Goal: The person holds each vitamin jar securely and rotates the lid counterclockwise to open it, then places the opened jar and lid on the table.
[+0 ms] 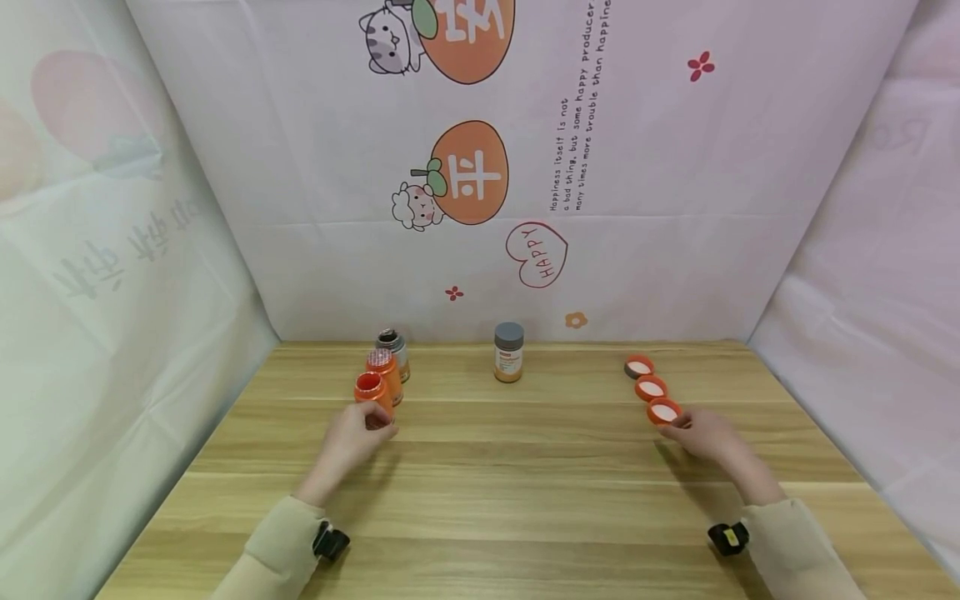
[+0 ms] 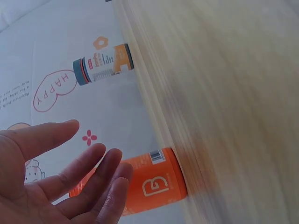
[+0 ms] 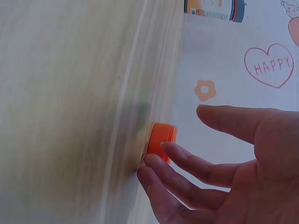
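Note:
My left hand (image 1: pixel 356 432) is at the nearest of three uncapped bottles, an orange bottle (image 1: pixel 370 387); thumb and fingers stand apart in the left wrist view. Behind it is another orange bottle (image 1: pixel 385 367), then a grey one (image 1: pixel 400 353) with a dark mouth. Over on the right, my right hand (image 1: pixel 705 433) is at the nearest orange cap (image 1: pixel 663 411), which lies with its white inside up. Its fingertips are close to the cap's edge, the thumb held away; contact is unclear. A second orange cap (image 1: pixel 651 387) and an orange-and-grey cap (image 1: pixel 639 367) lie behind.
A capped bottle (image 1: pixel 508 354) with a grey lid and white label stands upright at the back middle of the wooden table (image 1: pixel 510 500). A printed white cloth (image 1: pixel 637 275) hangs behind the table, with more cloth at both sides.

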A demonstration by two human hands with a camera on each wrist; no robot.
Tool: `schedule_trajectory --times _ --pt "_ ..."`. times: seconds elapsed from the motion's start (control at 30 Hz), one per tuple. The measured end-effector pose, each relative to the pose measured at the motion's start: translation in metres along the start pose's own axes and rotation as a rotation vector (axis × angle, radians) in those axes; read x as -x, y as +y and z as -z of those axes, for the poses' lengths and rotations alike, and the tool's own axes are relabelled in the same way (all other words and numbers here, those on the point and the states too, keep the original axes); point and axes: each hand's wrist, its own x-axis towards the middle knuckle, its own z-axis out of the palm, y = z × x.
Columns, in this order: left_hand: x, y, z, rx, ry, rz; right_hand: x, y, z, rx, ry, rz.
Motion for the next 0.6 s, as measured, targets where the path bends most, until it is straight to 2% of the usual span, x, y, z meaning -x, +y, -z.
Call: schedule_trajectory --times 0.4,0.6 --pt "-0.001 0.010 -0.012 -0.004 -0.039 -0.014 -0.002 -0.014 -0.008 0.011 0.007 0.058" --pt "-0.004 0.016 -0.020 0.032 -0.054 -0.031 -0.003 -0.018 -0.013 0.019 0.030 0.093"
